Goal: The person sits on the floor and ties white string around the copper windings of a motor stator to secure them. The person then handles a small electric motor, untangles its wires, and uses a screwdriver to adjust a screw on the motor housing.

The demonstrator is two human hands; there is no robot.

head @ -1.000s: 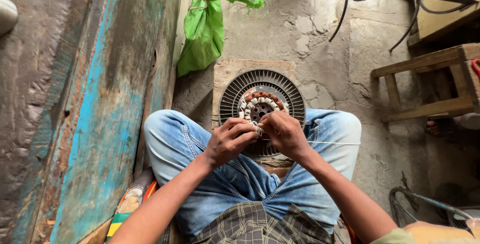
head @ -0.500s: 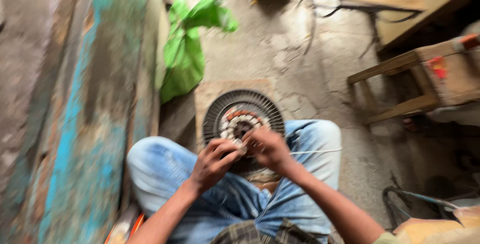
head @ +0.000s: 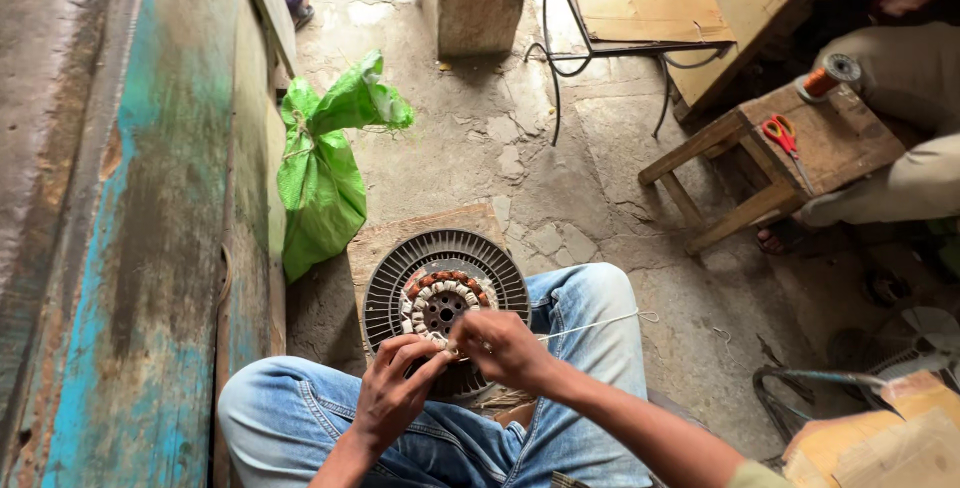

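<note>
The view now takes in much more of the far floor than it did a second ago, including the wooden stool (head: 790,143) at far right, while the hands have stayed at the same spot, so the work at the winding looks unbroken. On the left runs a worn wall (head: 120,248) with streaks of blue paint, and a green bag (head: 320,168) leans against it. The person sits with jeans-clad knees spread. Between them, on a wooden board (head: 385,243), stands a round ribbed fan motor (head: 445,288) with copper coils and white insulation round its hub. Both hands meet at its near edge. The left hand (head: 395,398) has its fingers pinched at the winding. The right hand (head: 510,348) is clenched round a thin white thread (head: 600,323) that runs off to the right over the knee. On the stool lie red-handled scissors (head: 780,135) and a spool of copper wire (head: 828,75).
</note>
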